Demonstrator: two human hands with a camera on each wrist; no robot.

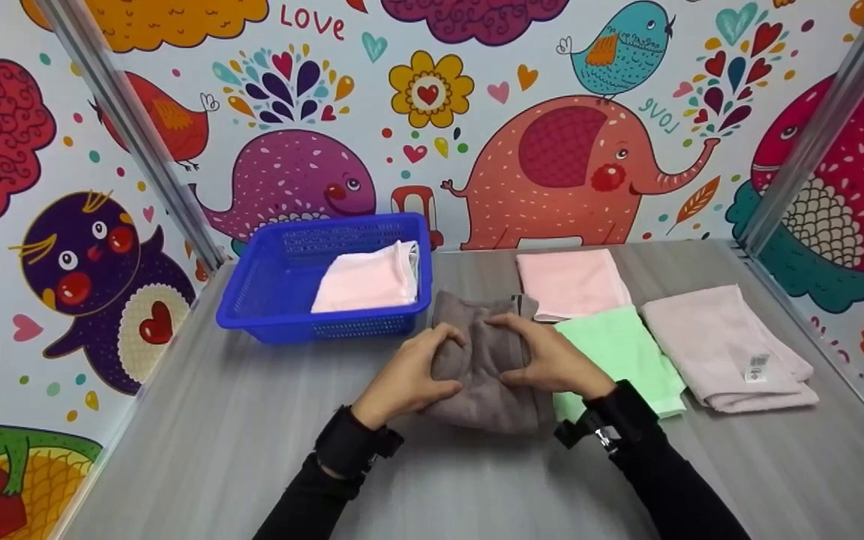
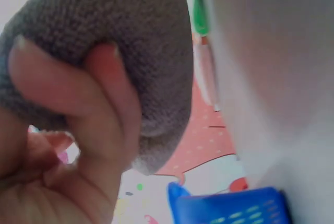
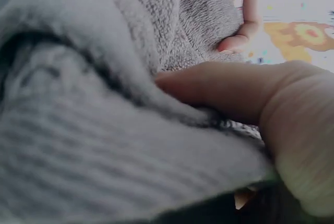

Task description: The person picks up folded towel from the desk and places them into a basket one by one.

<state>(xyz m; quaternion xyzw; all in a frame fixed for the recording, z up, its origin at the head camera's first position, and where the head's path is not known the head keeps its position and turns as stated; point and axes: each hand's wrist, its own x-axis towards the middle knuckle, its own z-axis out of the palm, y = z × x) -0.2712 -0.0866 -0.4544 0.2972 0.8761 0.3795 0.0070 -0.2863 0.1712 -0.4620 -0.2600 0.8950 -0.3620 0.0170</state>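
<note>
A grey-brown towel [image 1: 488,405] is bunched between both hands, in front of the basket's right end. My left hand [image 1: 415,371] grips its left side, thumb toward me and fingers curled at the far side. On the right side my right hand [image 1: 552,356] pinches a fold between thumb and fingers. In the left wrist view the plush grey towel [image 2: 151,67] has fingertips pressed into it. Layered folds of the towel [image 3: 104,130] fill the right wrist view, with the thumb [image 3: 219,85] lying on them.
A blue plastic basket [image 1: 274,322] at the back left holds a folded pink towel [image 1: 364,277]. To the right lie a pink towel [image 1: 574,281], a light green towel [image 1: 619,349] and a pale pink towel [image 1: 717,345] with a tag. Patterned walls enclose the grey table [image 1: 237,450].
</note>
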